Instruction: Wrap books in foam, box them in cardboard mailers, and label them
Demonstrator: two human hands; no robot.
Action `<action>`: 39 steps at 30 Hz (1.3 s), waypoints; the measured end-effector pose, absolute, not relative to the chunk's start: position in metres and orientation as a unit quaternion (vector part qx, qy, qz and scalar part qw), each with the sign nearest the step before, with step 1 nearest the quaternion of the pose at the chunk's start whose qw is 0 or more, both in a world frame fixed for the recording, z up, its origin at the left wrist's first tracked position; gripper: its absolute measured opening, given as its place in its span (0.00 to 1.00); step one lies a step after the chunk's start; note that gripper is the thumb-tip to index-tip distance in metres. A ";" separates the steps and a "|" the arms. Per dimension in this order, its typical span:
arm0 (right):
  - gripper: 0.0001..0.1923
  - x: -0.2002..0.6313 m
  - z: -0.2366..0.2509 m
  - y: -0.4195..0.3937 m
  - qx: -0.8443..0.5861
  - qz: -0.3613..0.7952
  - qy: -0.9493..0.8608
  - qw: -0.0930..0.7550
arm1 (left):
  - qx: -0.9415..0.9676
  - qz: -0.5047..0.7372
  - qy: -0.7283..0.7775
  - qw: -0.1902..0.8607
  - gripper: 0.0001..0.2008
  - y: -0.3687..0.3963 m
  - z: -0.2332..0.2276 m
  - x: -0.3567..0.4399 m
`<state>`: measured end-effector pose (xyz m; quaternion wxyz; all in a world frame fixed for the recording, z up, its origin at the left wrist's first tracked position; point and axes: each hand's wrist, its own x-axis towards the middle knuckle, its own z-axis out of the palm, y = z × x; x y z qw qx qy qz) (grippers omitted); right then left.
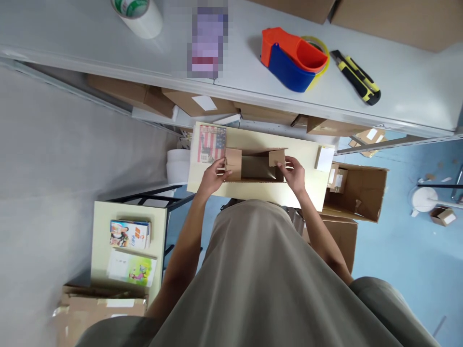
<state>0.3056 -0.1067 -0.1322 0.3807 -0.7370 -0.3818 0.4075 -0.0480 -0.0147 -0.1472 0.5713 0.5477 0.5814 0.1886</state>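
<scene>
A small cardboard box [254, 169] stands open at the top on the cream table [260, 193]; its inside looks bare. My left hand [213, 177] grips the box's left end, fingers at the left flap [233, 164]. At the other end, my right hand [293, 174] pinches the right flap [277, 157] between thumb and fingers. Both end flaps lean inward over the opening. Just left of the box lies a book with a flag cover [211, 143], close to my left hand.
On the shelf [238, 62] above are a tape roll [144, 21], a red and blue tape dispenser [292, 60] and a box cutter [356, 77]. A side table [101, 241] holds books [130, 233]. A large open carton [367, 193] stands right; a white stack of paper [324, 158] lies nearby.
</scene>
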 end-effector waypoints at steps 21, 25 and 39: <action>0.53 0.313 -0.116 -0.106 -0.726 0.436 -0.410 0.338 | 0.623 0.149 0.529 0.557 0.42 -0.007 -0.097 -0.058; 0.53 0.316 -0.100 -0.111 -0.690 0.460 -0.440 0.346 | 0.657 0.159 0.564 0.475 0.49 -0.003 -0.104 -0.048; 0.33 0.307 -0.109 -0.107 -0.716 0.374 -0.486 0.335 | 0.713 0.213 0.552 0.376 0.14 0.000 -0.117 -0.028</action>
